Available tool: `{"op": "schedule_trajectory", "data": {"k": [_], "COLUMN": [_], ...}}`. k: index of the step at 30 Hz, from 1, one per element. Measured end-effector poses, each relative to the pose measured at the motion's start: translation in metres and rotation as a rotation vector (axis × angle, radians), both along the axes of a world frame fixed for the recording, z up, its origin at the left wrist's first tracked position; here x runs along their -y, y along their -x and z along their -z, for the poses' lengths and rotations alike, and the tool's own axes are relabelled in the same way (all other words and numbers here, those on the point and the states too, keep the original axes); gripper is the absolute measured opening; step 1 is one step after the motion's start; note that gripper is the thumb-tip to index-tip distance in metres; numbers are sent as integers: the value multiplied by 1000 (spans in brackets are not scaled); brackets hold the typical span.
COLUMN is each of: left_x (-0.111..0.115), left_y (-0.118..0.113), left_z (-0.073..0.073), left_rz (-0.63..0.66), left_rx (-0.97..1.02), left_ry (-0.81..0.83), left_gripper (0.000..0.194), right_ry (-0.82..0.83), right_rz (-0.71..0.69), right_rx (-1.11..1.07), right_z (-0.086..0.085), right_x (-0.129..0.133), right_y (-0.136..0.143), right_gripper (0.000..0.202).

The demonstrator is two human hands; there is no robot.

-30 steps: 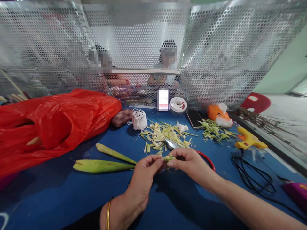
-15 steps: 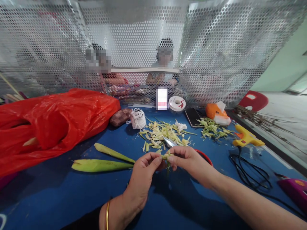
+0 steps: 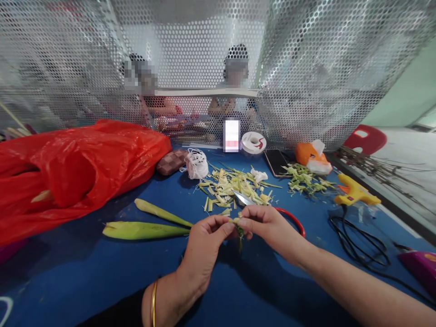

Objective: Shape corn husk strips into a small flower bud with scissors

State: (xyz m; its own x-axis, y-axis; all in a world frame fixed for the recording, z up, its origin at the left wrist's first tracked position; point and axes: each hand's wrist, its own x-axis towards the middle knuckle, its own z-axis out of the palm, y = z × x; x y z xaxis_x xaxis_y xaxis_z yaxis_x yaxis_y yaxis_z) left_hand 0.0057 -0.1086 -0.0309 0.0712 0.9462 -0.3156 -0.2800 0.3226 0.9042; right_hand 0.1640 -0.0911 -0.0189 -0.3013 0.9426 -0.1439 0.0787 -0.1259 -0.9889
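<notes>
A small piece of green plant (image 3: 240, 230) is pinched between both hands over the blue table, its thin tip hanging down. My left hand (image 3: 207, 240), a gold bangle at its wrist, grips it with thumb and forefinger. From the other side, my right hand (image 3: 267, 227) closes on the same piece. Behind them lie scissors (image 3: 242, 198), blades pointing away, with a red handle partly hidden by my right hand. Two long green husk leaves (image 3: 146, 230) rest to the left. Cut pale-green scraps (image 3: 231, 184) are heaped beyond the hands.
A red plastic bag (image 3: 85, 172) covers the left. Further back stand white string (image 3: 196, 164), a ribbon spool (image 3: 253, 142) and a phone (image 3: 276, 162). A yellow glue gun (image 3: 357, 191) with a black cord lies right. Two people sit behind the perforated screen (image 3: 190, 45).
The view has shifted slightly, so the table items sit a little higher in it. Both hands keep hold of the plant piece, whose hanging part has turned slightly.
</notes>
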Motion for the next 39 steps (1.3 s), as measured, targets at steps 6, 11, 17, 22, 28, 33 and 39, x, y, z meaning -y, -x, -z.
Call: {"op": "schedule_trajectory", "data": {"k": [6, 11, 17, 22, 28, 33, 39], "left_x": [0, -1, -5, -7, -5, -4, -5], "left_y": [-3, -4, 1, 2, 2, 1, 1], "left_z": [-5, -8, -3, -1, -1, -2, -1], "left_rz": [63, 89, -1, -74, -1, 56, 110], "left_rx": [23, 82, 39, 47, 126, 120, 76], "left_ry": [-39, -4, -35, -58, -15, 14, -49], "left_gripper": [22, 30, 33, 35, 35, 27, 21], "right_ry": [-20, -27, 7, 53, 58, 55, 149], "right_rz": [55, 3, 20, 44, 141, 142, 145], "right_rx": [15, -62, -196, -211, -134, -123, -197], "right_z": [3, 0, 1, 1, -3, -2, 2], "right_x": [0, 1, 3, 2, 1, 2, 4], "right_y": [3, 3, 0, 4, 8, 5, 4], "right_gripper": [32, 36, 48, 39, 31, 25, 19]}}
